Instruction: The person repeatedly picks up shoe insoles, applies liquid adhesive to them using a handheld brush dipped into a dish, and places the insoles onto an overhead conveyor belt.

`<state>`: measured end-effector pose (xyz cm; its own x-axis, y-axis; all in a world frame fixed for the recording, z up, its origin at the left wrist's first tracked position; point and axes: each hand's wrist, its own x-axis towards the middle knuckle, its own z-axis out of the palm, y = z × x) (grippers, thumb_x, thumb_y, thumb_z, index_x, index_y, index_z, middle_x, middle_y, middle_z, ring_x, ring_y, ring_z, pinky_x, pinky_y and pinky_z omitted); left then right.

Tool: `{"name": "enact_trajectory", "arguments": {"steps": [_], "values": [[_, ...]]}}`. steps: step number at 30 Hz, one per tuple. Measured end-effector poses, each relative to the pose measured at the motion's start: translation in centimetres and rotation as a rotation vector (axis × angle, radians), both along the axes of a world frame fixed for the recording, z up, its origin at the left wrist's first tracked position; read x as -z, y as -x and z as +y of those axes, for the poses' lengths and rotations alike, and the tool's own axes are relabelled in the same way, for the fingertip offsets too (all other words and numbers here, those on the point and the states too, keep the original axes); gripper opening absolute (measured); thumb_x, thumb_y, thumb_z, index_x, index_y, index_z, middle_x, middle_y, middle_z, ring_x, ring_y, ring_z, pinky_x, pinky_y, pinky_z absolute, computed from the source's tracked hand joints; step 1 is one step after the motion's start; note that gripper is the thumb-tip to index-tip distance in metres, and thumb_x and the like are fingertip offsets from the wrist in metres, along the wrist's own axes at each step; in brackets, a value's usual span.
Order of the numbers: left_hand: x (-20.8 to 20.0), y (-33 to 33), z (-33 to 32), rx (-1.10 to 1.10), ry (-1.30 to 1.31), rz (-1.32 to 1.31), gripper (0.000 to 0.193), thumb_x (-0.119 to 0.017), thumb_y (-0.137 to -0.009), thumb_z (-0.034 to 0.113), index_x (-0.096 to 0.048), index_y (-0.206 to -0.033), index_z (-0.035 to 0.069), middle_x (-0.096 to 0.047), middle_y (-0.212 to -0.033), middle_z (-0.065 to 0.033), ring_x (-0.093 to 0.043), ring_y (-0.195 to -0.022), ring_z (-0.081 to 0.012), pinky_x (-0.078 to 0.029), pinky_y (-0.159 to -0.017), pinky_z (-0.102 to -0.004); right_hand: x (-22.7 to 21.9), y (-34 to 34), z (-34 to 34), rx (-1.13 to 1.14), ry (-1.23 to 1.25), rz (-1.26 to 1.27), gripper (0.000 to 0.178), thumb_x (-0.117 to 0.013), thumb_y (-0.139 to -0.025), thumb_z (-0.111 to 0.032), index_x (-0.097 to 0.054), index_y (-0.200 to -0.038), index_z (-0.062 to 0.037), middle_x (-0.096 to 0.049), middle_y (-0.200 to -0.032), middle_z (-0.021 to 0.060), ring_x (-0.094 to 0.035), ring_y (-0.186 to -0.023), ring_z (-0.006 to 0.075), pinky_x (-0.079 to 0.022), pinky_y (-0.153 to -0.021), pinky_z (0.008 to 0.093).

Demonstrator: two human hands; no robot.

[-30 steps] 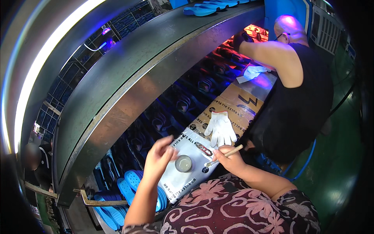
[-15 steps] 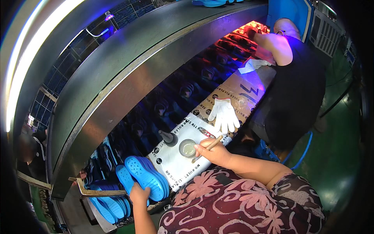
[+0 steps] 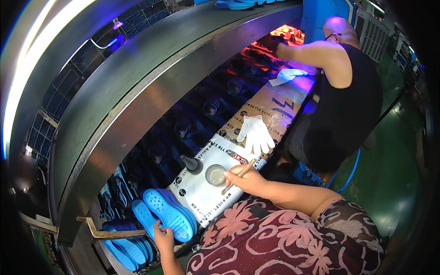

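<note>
Brush pinched in my right hand, I have it slanting over the white-covered worktop, just beside the round cup. My left hand is against the blue slippers near the worktop's left end; whether it grips one, I cannot tell.

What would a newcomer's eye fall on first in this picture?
Probably it is the red glow at the upper right, beside the co-worker's outstretched arm. Next come the blue slippers at lower left, by the left hand, and the white glove just beyond the right hand, which holds a wooden-handled brush.
</note>
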<state>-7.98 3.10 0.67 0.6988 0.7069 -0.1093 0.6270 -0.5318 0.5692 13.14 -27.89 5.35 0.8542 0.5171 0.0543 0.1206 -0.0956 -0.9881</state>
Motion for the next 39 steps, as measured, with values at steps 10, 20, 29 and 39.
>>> {"name": "enact_trajectory", "arguments": {"steps": [10,20,29,39], "values": [[-10.8,-7.6,-9.2,0.453,0.668,-0.387,0.039,-0.051,-0.094,0.032,-0.057,-0.113,-0.002,-0.063,-0.087,-0.0083,-0.05,-0.064,-0.0097,-0.042,-0.06,-0.022,-6.5,-2.2,-0.2,0.005,-0.375,-0.713,0.042,-0.037,-0.098,-0.032,-0.062,-0.111,-0.0008,-0.059,-0.081,0.0076,-0.054,-0.079,0.0226,-0.04,-0.081,0.0361],[-25.4,-26.5,-21.1,0.425,1.104,-0.646,0.027,-0.048,-0.091,0.034,-0.052,-0.093,0.007,-0.051,-0.072,-0.0004,-0.046,-0.053,-0.0103,-0.034,-0.044,-0.0208,-15.2,-11.4,-2.1,0.2,-0.333,-1.184,0.078,-0.042,-0.089,-0.059,-0.036,-0.138,0.0017,-0.048,-0.123,0.0163,-0.047,-0.11,0.0289,-0.032,-0.098,0.0422],[-31.1,-42.7,-2.0,0.236,0.725,-0.803,0.023,-0.058,-0.091,0.032,-0.054,-0.082,0.01,-0.045,-0.057,0.0034,-0.04,-0.043,-0.0068,-0.028,-0.039,-0.0213,-20.0,-38.0,-7.5,1.111,-0.034,-1.099,0.057,-0.063,-0.081,-0.023,-0.043,-0.131,-0.0031,-0.049,-0.127,0.0219,-0.045,-0.12,0.0358,-0.035,-0.101,0.0431],[-31.0,-43.6,-4.2,0.35,0.615,-0.664,0.026,-0.058,-0.09,0.034,-0.053,-0.08,0.01,-0.044,-0.054,0.0019,-0.037,-0.04,-0.0071,-0.028,-0.038,-0.0211,-23.6,-55.7,-16.5,1.012,0.782,-0.514,0.081,-0.063,-0.075,-0.053,-0.037,-0.139,-0.0106,-0.053,-0.13,0.0134,-0.052,-0.118,0.0279,-0.042,-0.097,0.0372]]}}
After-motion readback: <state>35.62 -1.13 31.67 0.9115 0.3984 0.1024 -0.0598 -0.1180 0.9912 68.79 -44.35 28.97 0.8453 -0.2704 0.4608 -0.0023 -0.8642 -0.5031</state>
